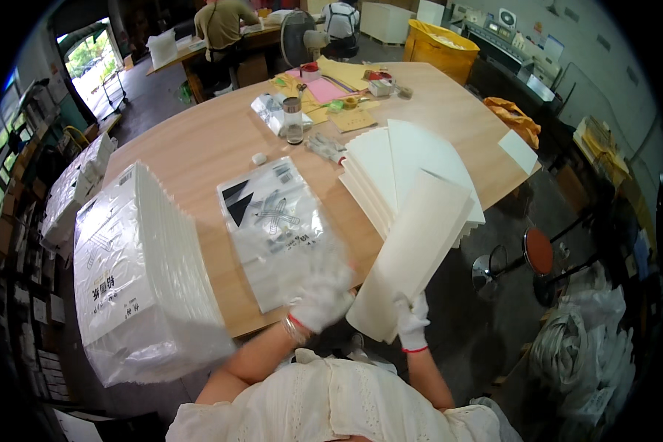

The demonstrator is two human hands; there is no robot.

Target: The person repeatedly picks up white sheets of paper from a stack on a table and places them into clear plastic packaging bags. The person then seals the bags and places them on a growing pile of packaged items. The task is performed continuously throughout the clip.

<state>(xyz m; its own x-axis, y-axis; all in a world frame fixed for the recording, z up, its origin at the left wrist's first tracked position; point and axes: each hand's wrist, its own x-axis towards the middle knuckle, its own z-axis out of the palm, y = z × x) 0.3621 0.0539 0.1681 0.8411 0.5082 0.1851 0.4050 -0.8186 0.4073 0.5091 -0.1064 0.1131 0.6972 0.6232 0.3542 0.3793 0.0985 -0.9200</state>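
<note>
White gloves with red cuffs cover both my hands. My right hand [412,320] grips the near end of a curved sheaf of white paper [420,254], thumb on top. The sheaf slants over the table's near edge, its far end against a fanned stack of white paper [427,158]. My left hand [320,298] is over the lower part of a clear printed plastic bag [269,214] lying flat on the table. Motion smears its fingers, so I cannot see whether it touches the bag. At the left stands a tall pile of filled, printed plastic packs [136,272].
Farther back on the wooden table [191,162] are a clear jar [292,121], grey work gloves [324,147], and coloured papers with tape rolls. A fan [298,40], a yellow bin [440,50] and two seated people are beyond. A red stool [538,250] stands at the right.
</note>
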